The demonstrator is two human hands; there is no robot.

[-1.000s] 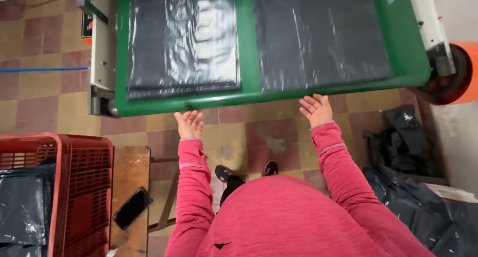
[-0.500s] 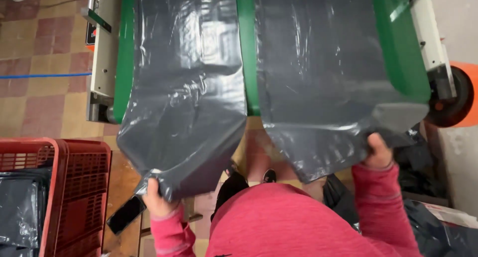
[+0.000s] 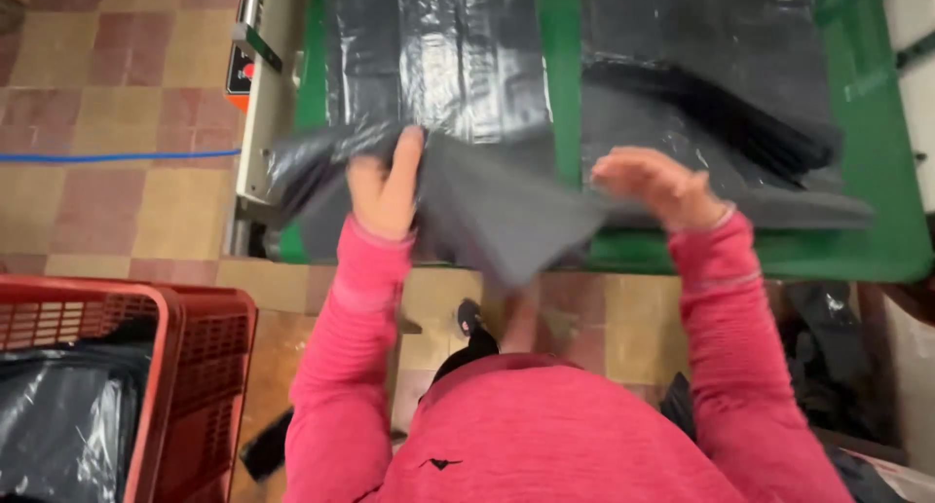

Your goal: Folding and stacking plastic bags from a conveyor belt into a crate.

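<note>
Head view: the left hand [image 3: 385,186] grips the folded grey plastic sheet [image 3: 487,206], whose long axis runs crosswise toward the right hand [image 3: 662,186], seemingly open-fingered on its far end, above the green surface [image 3: 877,172].

Checkered tan-and-red tile floor [image 3: 117,211], green table [image 3: 877,240], red plastic crate [image 3: 185,367].

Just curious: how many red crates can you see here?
1. The crate stands on the floor at lower left, beside the person's left arm, with dark plastic inside. Others may sit out of view.
</note>
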